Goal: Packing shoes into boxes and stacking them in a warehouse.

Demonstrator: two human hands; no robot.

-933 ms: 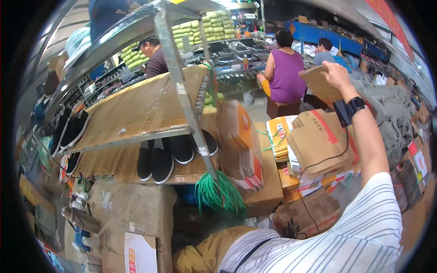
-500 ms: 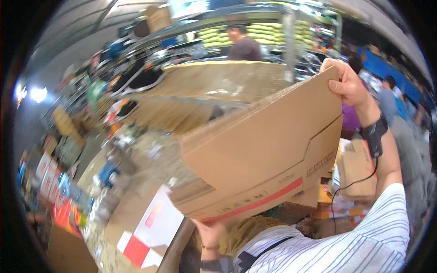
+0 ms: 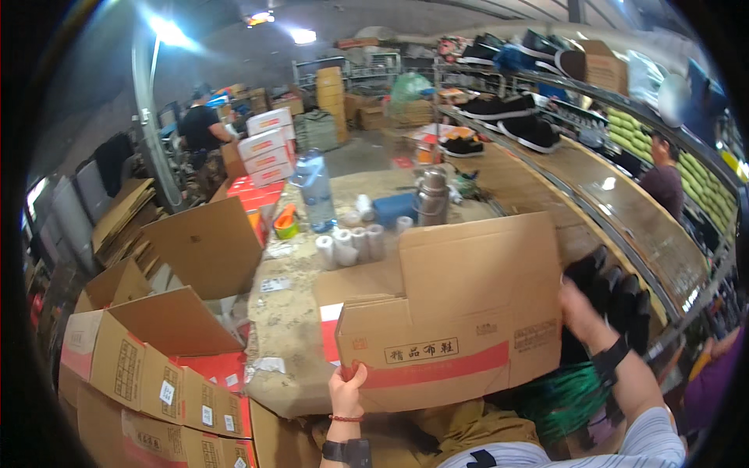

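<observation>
A brown cardboard box (image 3: 480,288) with a red stripe and dark print is held up in front of me, partly unfolded, its upper flap standing. At its lower left corner my left hand (image 3: 347,391) is closed, the thumb on the printed face. My right hand (image 3: 579,313) grips the box's right edge, some of its fingers hidden behind the board. Behind the box, a white and red piece of carton (image 3: 330,316) lies on the worktable (image 3: 285,335).
White rolls (image 3: 351,246), a large clear bottle (image 3: 314,191) and a metal flask (image 3: 431,199) stand farther back on the table. Stacked cartons (image 3: 160,390) fill the lower left. Racks with black shoes (image 3: 499,108) run along the right. Other people work in the background.
My view has turned to the left. The box, tilted and nearly flat before, is now more level and partly opened out. My right hand has come down from the top corner to its right edge.
</observation>
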